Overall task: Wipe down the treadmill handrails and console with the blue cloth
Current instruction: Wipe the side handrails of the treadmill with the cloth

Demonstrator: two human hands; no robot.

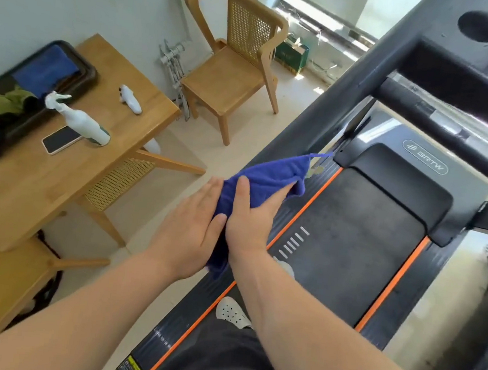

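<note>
The blue cloth (267, 176) hangs folded between my two hands over the left side of the treadmill deck. My right hand (248, 220) grips it, thumb on top and fingers wrapped under the fold. My left hand (195, 224) lies flat with straight fingers against the cloth's left side. The treadmill's left handrail (348, 96) runs as a dark bar from the middle up to the console (471, 39) at the top right, which has a round cup hole. Black belt (349, 253) with orange side strips lies below.
A wooden table (70, 169) stands to the left with a white spray bottle (80, 120), a phone (60, 140), and a dark tray (79, 61) holding another blue cloth. A wooden cane-back chair (232, 65) stands beyond. My white shoe (233, 312) rests on the deck.
</note>
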